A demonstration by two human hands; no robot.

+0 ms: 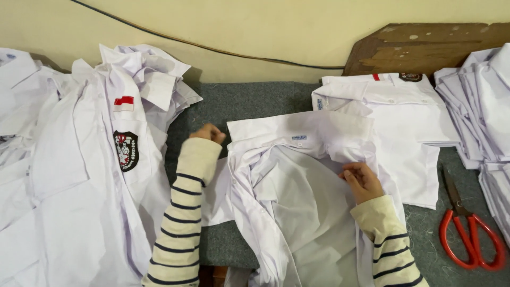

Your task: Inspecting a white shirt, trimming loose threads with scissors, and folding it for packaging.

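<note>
Lying open and face-up at the middle of the grey felt-covered table (249,101) is a white cotton short-sleeved shirt (303,212), its collar turned toward the wall.

Left hand (208,133) — closed in a loose fist at the shirt's left shoulder, just beside the collar end; whether cloth is pinched inside it cannot be told. The cream sleeve with dark stripes (183,212) is laid across the shirt's left sleeve.

Right hand (362,180) — fingers curled down and pressed onto the shirt's front panel below the collar, a fold of the fabric apparently gripped under the fingertips.

A heap of unfolded white shirts (79,159) is piled at the left, the top one marked by a black shield badge and a small red-and-white flag patch. A folded white shirt (393,111) is placed behind and to the right of the open one, partly overlapped by it. A stack of folded white shirts (483,106) is kept at the right edge. A pair of red-handled scissors (467,228) is set on the felt below that stack, well apart from the right hand.
</note>
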